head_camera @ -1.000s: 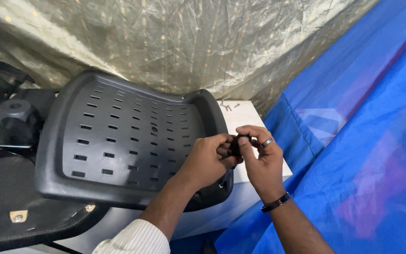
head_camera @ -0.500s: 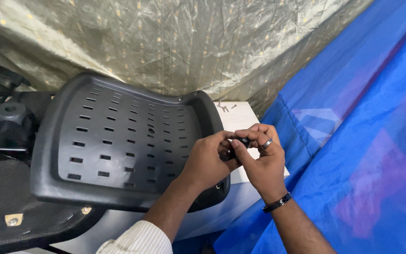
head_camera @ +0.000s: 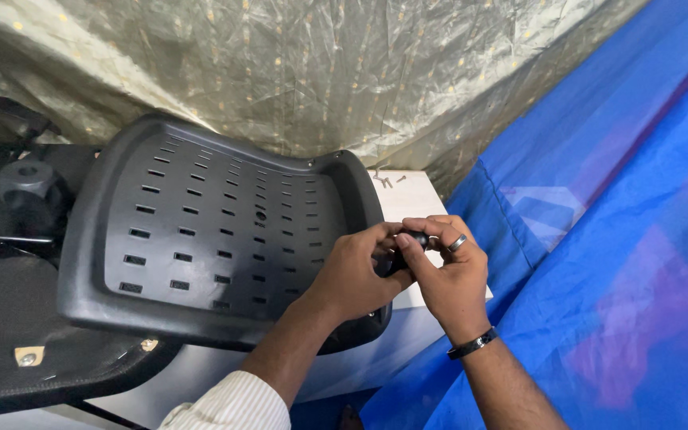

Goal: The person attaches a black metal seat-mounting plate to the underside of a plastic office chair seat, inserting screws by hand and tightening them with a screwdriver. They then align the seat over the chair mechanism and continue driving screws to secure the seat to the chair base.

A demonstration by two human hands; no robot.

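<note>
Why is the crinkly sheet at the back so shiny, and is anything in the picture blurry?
Head view: light bounces off the wrinkled gold sheet, giving bright glints; the blue cloth has a pale shiny patch; the black slotted seat panel looks sharp; the small dark part pinched between the left hand and right hand is shaded, hard to make out.
</note>
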